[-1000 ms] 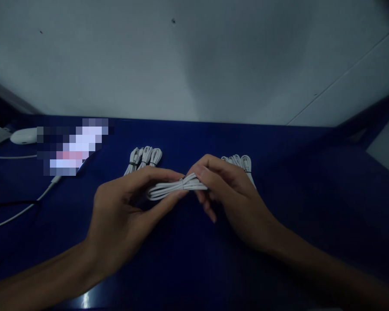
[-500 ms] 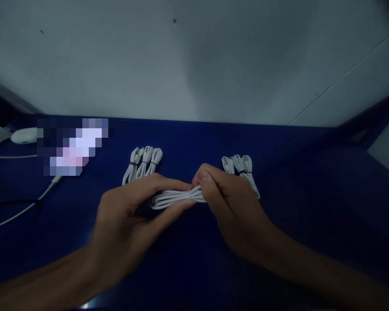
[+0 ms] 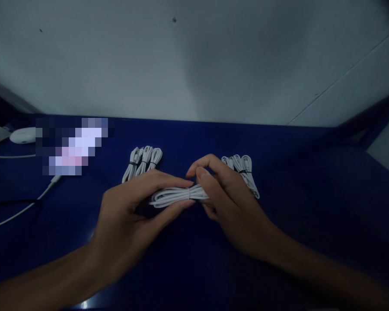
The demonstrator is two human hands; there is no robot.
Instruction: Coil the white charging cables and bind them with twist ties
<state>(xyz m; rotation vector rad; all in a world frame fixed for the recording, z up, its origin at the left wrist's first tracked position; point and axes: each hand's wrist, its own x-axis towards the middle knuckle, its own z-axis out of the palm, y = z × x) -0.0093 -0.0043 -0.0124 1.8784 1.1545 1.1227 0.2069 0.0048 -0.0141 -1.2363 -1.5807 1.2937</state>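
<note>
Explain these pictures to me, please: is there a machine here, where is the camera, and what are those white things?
There is no machine at work, just a person's two bare hands. The camera is worn on their head, looking forward and down.

The left hand pinches a coiled bundle of white cable near its narrow middle. The right hand is at the bundle's other end, but its fingers hide how firmly it holds on.

Beyond the hands, on a blue surface, lie two groups of similar bundles: one on the left, one on the right. Some dark ties show around them. Farther left is a bright object, blurred out, with a white cord leading up to it. Behind stands a pale wall.
</note>
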